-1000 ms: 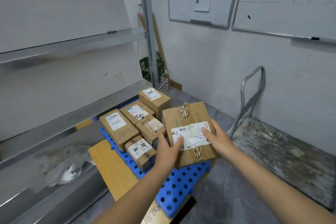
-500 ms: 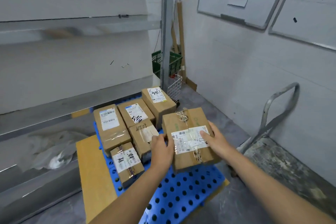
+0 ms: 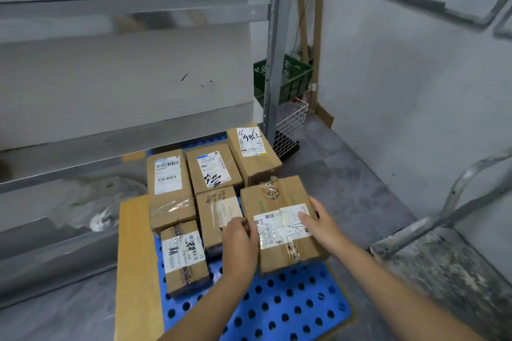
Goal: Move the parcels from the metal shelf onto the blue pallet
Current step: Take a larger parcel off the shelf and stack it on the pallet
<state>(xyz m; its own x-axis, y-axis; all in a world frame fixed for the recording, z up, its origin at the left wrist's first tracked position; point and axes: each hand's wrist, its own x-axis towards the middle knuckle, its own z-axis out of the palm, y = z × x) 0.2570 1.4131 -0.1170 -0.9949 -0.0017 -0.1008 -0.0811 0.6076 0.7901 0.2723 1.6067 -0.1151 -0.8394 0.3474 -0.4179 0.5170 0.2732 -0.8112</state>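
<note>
Step in hand: placing. You are setting the taped parcel (image 3: 282, 230) down at the right of the blue pallet (image 3: 291, 310).

Hands: your left hand (image 3: 239, 243) grips the parcel's left edge, fingers curled round it. Your right hand (image 3: 318, 225) holds the right side, thumb lying across the white label. Both are grasping the parcel; neither has let go.

Position: the parcel sits just right of the scribbled parcel (image 3: 217, 213) and just in front of the rear-right parcel (image 3: 253, 152). Its near bottom edge looks to meet the pallet surface. Whether the whole base is down cannot be told from this view. The parcel looks slightly skewed against its neighbours.

Stock: five other parcels (image 3: 169, 188) are already on the pallet, in two rows at the back and left. The near right part of the pallet is bare. No parcel shows on the visible stretch of the metal shelf (image 3: 110, 141).

Next move, as a judgement: lower the parcel until it lies flat, square it against the row, then open both hands and draw them back. Mind your left fingers; they sit in the narrow gap beside the scribbled parcel and could get pinched. After that, turn to the shelf and check for what remains.
</note>
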